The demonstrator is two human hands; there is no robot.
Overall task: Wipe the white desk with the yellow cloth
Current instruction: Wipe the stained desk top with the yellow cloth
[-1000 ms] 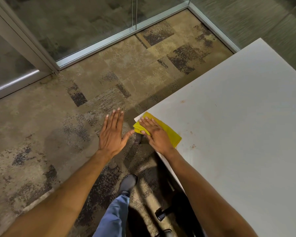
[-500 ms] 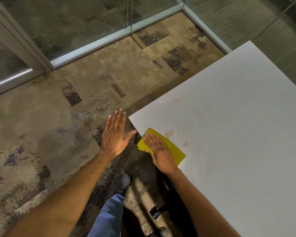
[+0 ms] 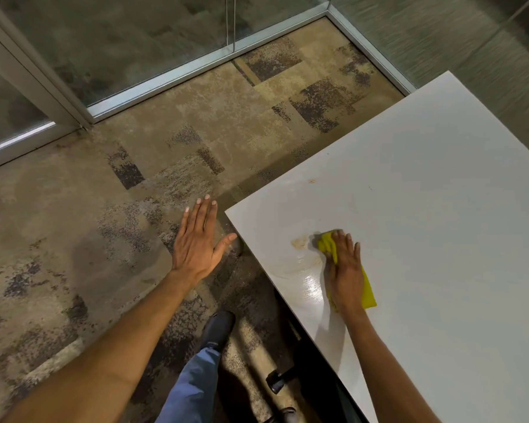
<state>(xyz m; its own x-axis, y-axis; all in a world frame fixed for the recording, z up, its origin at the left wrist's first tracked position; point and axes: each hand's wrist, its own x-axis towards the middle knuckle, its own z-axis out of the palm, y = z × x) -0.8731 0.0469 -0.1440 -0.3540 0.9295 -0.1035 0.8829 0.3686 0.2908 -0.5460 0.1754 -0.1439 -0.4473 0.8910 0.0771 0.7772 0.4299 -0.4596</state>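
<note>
The white desk (image 3: 425,209) fills the right side of the view, its near corner pointing left. My right hand (image 3: 345,267) lies flat on the yellow cloth (image 3: 367,293), pressing it onto the desk a little in from the left edge. The cloth shows at my fingertips and beside my wrist; the rest is under my palm. A brownish smear (image 3: 300,242) sits just left of the cloth, and a wet, shiny streak (image 3: 310,283) lies beside my hand. My left hand (image 3: 197,239) hovers open over the carpet, fingers spread, left of the desk corner.
Patterned brown carpet (image 3: 135,209) covers the floor to the left. Glass walls with metal frames (image 3: 165,77) run along the back. My blue trouser leg and dark shoe (image 3: 216,331) stand by the desk edge, with a chair caster (image 3: 275,381) under the desk.
My right hand has slid the cloth from the desk's corner and left edge rightward, further onto the surface, leaving a wet streak. My left hand has stayed beside the corner.
</note>
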